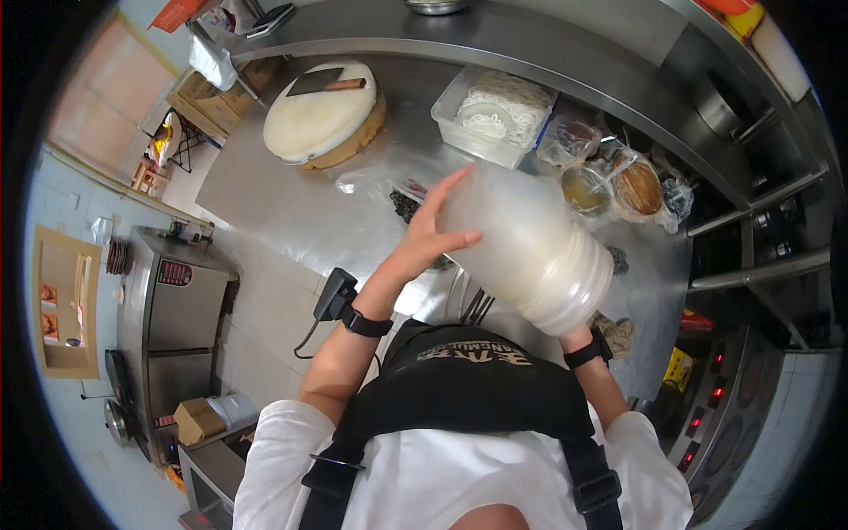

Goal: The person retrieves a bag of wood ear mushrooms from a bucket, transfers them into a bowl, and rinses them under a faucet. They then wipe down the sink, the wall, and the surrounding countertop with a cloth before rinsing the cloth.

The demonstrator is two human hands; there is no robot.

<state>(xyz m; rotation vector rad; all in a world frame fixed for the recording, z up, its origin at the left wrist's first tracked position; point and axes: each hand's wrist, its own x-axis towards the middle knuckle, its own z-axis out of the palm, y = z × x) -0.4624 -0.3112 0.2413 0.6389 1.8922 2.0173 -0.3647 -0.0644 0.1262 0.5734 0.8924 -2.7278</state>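
Observation:
A large translucent plastic jar [521,238] is held tilted in front of my chest, its ridged round end toward the lower right. Something whitish shows through its wall near that end. My left hand [428,234] grips the other end, thumb and fingers spread around the side. Under the ridged end is my right hand [576,337]; only a bit near the wrist shows, and its fingers are hidden behind the jar. Partly covered by my left hand, a clear plastic bag [362,181] and some dark pieces [405,205] lie on the steel table [274,212].
A cleaver [322,82] rests on a round chopping block [309,124] at the back left. Behind the jar stands a plastic tub [481,146] of white noodles. Plastic-wrapped bowls [638,185] sit to its right, below a steel shelf [530,57]. Cooking equipment [715,424] stands at right.

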